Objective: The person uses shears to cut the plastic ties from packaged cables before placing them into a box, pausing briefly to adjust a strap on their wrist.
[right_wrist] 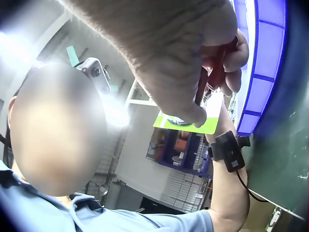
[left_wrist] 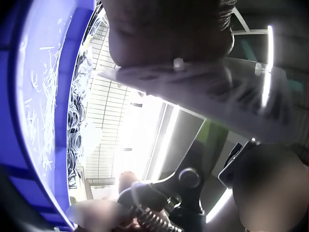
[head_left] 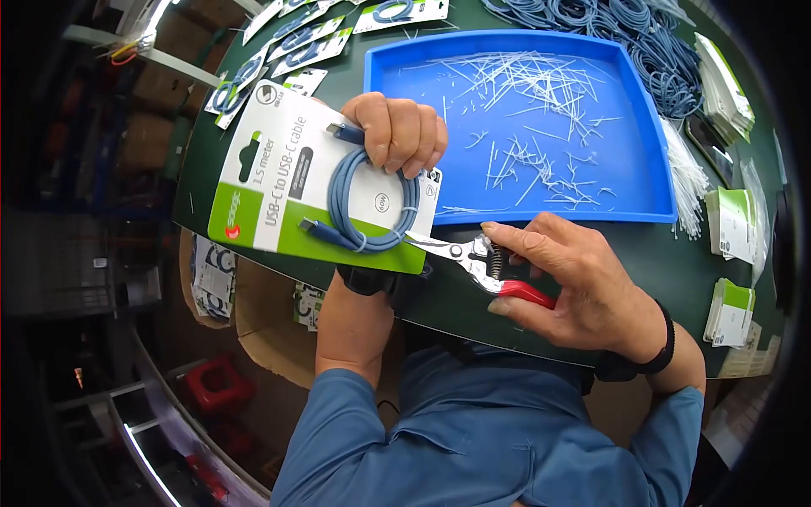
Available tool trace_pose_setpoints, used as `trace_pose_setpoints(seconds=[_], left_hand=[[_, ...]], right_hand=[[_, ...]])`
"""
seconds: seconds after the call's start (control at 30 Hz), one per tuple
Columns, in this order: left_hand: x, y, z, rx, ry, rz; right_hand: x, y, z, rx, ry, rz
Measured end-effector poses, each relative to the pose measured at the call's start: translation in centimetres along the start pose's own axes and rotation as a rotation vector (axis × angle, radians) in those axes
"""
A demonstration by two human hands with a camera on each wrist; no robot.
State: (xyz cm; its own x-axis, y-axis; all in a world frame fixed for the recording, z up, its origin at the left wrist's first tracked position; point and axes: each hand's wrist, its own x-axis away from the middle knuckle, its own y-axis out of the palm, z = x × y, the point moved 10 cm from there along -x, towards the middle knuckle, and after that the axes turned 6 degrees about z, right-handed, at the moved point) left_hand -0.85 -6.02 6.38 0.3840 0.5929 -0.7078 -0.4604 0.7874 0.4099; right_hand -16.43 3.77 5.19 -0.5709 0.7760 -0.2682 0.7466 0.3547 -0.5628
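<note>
My left hand (head_left: 397, 133) grips the right side of a white and green cable card (head_left: 279, 182), its fingers curled over the front. On the card lies a coiled blue USB-C cable (head_left: 340, 198), bound with thin clear ties at its right and bottom. In my right hand (head_left: 583, 275) are red-handled snips (head_left: 525, 292) with a spring between the handles. Their blade tips reach the coil's lower right, close by a tie. The left wrist view shows the card's back edge-on, with a small white tie nub (left_wrist: 178, 63) standing out from it.
Behind the hands, a blue tray (head_left: 541, 209) holds many clipped white tie pieces. Finished-looking cable cards (head_left: 308, 51) lie at the far left. Loose blue cables (head_left: 591, 25) heap at the back right, with white ties (head_left: 686, 173) and card stacks (head_left: 731, 313) down the right side.
</note>
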Motion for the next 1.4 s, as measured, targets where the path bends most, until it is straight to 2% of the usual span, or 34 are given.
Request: trace_pose_setpoints(seconds=[0.13, 0.23, 0.37, 0.47, 0.63, 0.73, 0.8, 0.9, 1.0, 1.07, 1.17, 1.27, 1.3, 1.4], left_hand=[[0.2, 0.0, 0.8, -0.091, -0.005, -0.077], [0.4, 0.4, 1.1, -0.268, 0.015, -0.167], [0.4, 0.8, 1.5, -0.389, -0.050, -0.131], [0.6, 0.9, 1.2, -0.396, -0.092, -0.100], [0.8, 1.1, 0.9, -0.406, -0.097, -0.008], [0.7, 1.4, 1.1, -0.380, -0.056, 0.013], [0.8, 1.5, 1.3, -0.366, -0.026, 0.013], [1.4, -0.3, 2.5, -0.360, 0.131, 0.192], [2.1, -1.5, 2.6, -0.269, 0.205, 0.245], [2.5, -2.0, 2.6, -0.220, 0.247, 0.276], [2.8, -2.6, 1.3, -0.097, 0.195, 0.343], [3.1, -3.5, 0.2, -0.059, 0.179, 0.327], [3.1, -3.4, -0.1, -0.044, 0.165, 0.320], [3.4, -3.3, -0.7, -0.059, 0.174, 0.354]], right_hand=[[-0.5, 0.4, 0.8, -0.102, 0.030, -0.041], [-0.5, 0.5, 1.3, -0.129, 0.050, -0.083], [-0.6, -0.2, 1.4, -0.050, 0.057, -0.100], [-0.6, -0.1, 2.5, -0.245, 0.178, -0.219], [-0.3, -0.3, 2.4, -0.217, 0.160, -0.187], [0.0, -0.4, 1.4, -0.043, 0.044, -0.115], [0.2, -0.4, 0.9, 0.012, 0.028, -0.088], [0.5, -0.6, 0.3, 0.122, -0.001, -0.043], [0.3, -1.7, -0.2, 0.033, -0.066, 0.134], [-0.2, -1.9, -0.4, 0.042, -0.066, 0.166], [-1.4, -1.7, -0.7, 0.037, -0.050, 0.230], [-2.8, -0.8, 0.2, -0.294, 0.082, 0.314], [-3.3, -0.2, 0.4, -0.289, 0.084, 0.309], [-4.2, -0.9, -2.2, -0.061, -0.261, 0.472]])
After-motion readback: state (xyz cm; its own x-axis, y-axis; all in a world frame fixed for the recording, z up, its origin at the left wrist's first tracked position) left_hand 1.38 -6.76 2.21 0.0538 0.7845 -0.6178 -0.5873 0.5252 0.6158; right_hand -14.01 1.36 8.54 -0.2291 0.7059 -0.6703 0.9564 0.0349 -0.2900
